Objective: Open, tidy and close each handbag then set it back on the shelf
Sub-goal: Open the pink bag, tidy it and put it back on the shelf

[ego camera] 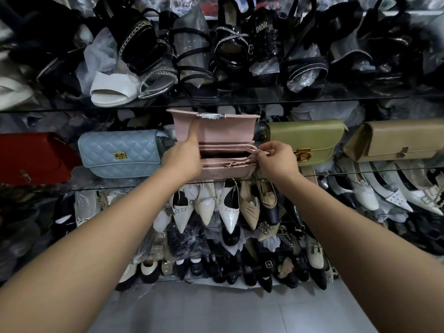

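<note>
A pink handbag (228, 133) stands on the glass shelf (120, 186) with its flap raised and its inner zip compartment gaping. My left hand (185, 155) grips the bag's left end, its index finger stretched up against the lifted flap. My right hand (274, 159) pinches the zip pull at the bag's right end. On the same shelf sit a red handbag (31, 157), a quilted light blue handbag (120, 152), an olive green handbag (307, 140) and a beige handbag (398, 140), all closed.
The glass shelf above carries black and white sandals (192, 63), many wrapped in plastic. The shelves below hold pointed white, cream and black shoes (216, 207). A grey tiled floor (216, 311) lies at the bottom.
</note>
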